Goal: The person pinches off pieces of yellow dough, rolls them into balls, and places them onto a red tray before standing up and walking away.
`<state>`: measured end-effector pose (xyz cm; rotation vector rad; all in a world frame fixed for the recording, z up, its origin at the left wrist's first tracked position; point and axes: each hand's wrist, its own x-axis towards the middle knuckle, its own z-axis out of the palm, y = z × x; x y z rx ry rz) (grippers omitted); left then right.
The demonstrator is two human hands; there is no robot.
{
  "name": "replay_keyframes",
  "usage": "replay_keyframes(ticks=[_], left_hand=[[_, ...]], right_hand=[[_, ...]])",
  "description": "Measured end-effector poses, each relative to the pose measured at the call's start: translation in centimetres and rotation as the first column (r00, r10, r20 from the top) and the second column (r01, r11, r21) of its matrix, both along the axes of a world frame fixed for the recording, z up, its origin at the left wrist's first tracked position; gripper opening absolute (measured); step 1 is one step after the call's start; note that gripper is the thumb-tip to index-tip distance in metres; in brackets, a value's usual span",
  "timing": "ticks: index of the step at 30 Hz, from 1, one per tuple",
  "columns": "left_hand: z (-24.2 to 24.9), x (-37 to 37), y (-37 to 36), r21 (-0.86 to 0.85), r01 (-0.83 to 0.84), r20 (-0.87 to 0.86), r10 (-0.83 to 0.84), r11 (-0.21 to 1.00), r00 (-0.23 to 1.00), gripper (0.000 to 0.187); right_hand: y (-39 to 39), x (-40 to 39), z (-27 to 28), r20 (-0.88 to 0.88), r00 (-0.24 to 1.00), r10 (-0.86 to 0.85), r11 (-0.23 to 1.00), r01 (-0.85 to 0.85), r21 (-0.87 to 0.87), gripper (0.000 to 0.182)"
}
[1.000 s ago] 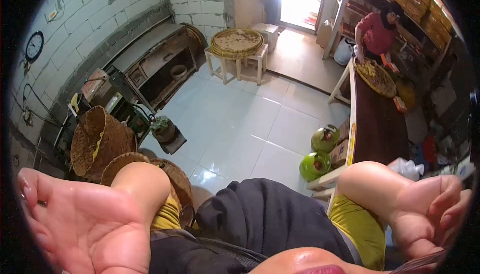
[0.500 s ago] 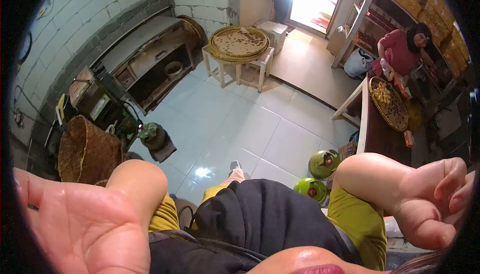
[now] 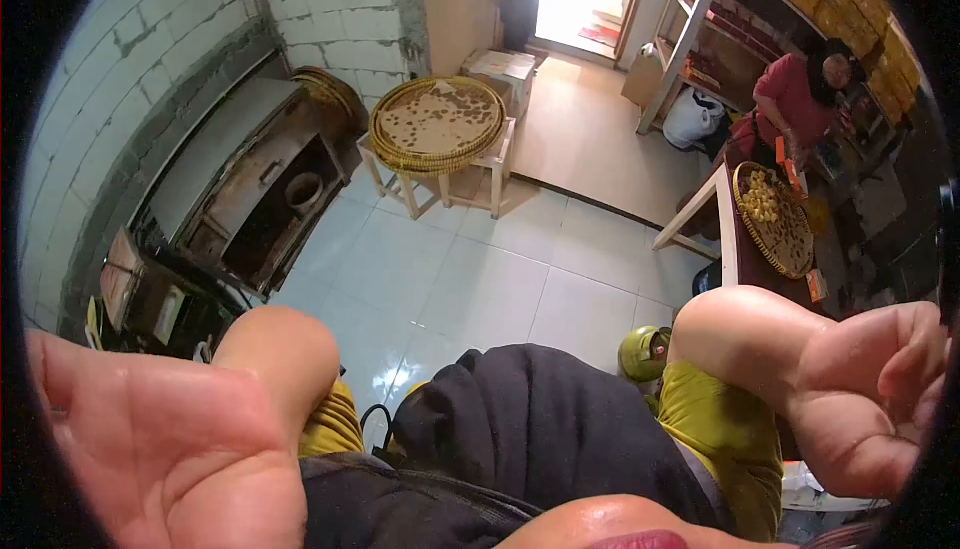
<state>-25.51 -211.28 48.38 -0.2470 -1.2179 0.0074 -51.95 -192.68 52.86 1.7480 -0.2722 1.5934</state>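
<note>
My left hand (image 3: 175, 449) is raised close to the camera at the left edge, its bare palm flat and turned toward me. Most of its fingers are cut off by the dark rim of the view. At the right edge is my right hand (image 3: 865, 399), also palm-side visible, with fingers loosely bent and apart; some fingertips are hidden. Neither palm has anything in it. Between my arms are a dark top (image 3: 540, 429) and yellow-green sleeves (image 3: 718, 419).
Round woven trays (image 3: 437, 124) rest on a white stand (image 3: 485, 169). A long cabinet (image 3: 250, 179) lines the left wall. At right, a co-worker (image 3: 790, 99) stands by a table with a tray of yellowish pieces (image 3: 775, 219). A green gas cylinder (image 3: 643, 352) stands on the tiled floor (image 3: 490, 279).
My view has moved forward: the trays and stand appear nearer and further left. One gas cylinder and the woven basket have left view. Both my hands stay raised. The co-worker's arm has shifted.
</note>
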Motion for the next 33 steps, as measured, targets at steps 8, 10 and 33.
replay_keyframes(ticks=[8, 10, 33], left_hand=[[-0.5, -7.5, -8.9, 0.014, 0.128, 0.030, -0.129, 0.992, 0.991, 0.034], [-1.0, -9.3, -10.3, 0.015, 0.142, 0.043, -0.142, 0.990, 0.989, 0.034], [-31.6, -38.7, -33.2, 0.395, -0.910, 0.885, -0.320, 0.126, 0.339, 0.030]], right_hand=[[-4.2, -5.4, -0.5, 0.092, 0.993, -0.080, 0.995, 0.075, 0.063, 0.012], [-5.5, -7.6, -0.9, 0.095, 0.965, -0.245, 0.964, 0.232, 0.131, 0.009], [-40.6, -49.7, -21.4, 0.462, 0.753, -0.470, 0.309, -0.350, 0.884, 0.005]])
